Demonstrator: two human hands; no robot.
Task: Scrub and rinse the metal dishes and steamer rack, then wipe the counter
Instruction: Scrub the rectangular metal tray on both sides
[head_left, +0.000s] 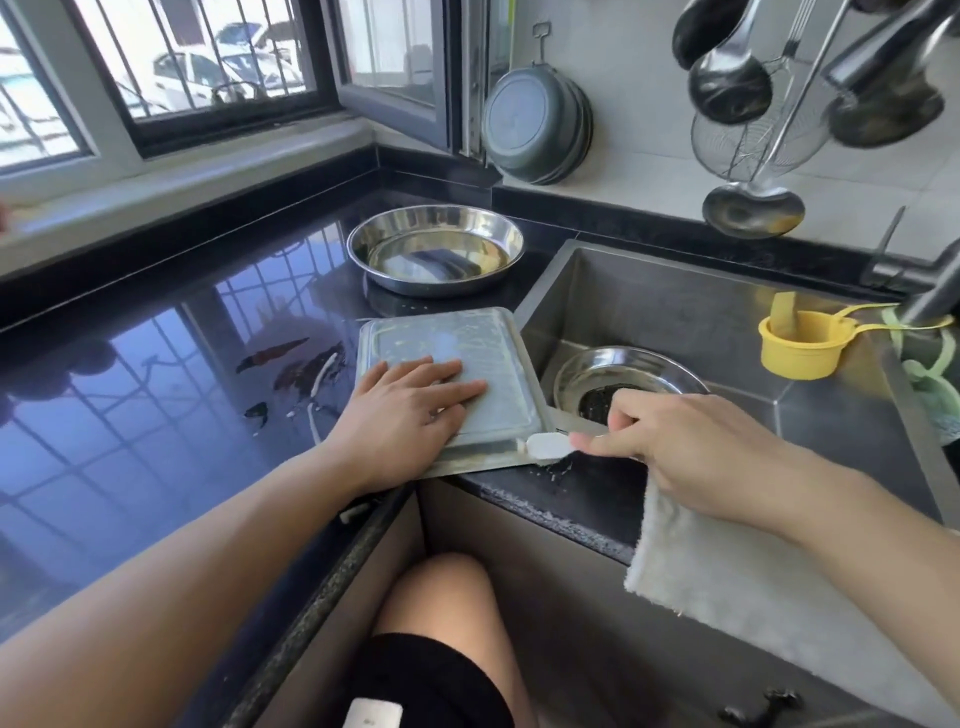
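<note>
A rectangular metal tray (483, 353) lies upside down on the black counter (130, 415), its right edge at the sink rim. My left hand (410, 405) presses flat on it with straight fingers. My right hand (675, 441) pinches a small white brush (545, 447) whose head touches the tray's near right corner. A round metal dish (436, 249) sits on the counter behind the tray. Another round metal dish (623, 374) rests in the sink (675, 306). A white cloth (727, 561) hangs over the sink's front edge under my right wrist.
Food scraps, dark chilli pieces and white bits (296, 379), lie on the counter left of the tray. A yellow cup (800, 343) hangs in the sink's right side beside the faucet (924, 291). Ladles (748, 208) and a grey basin (535, 130) hang on the wall.
</note>
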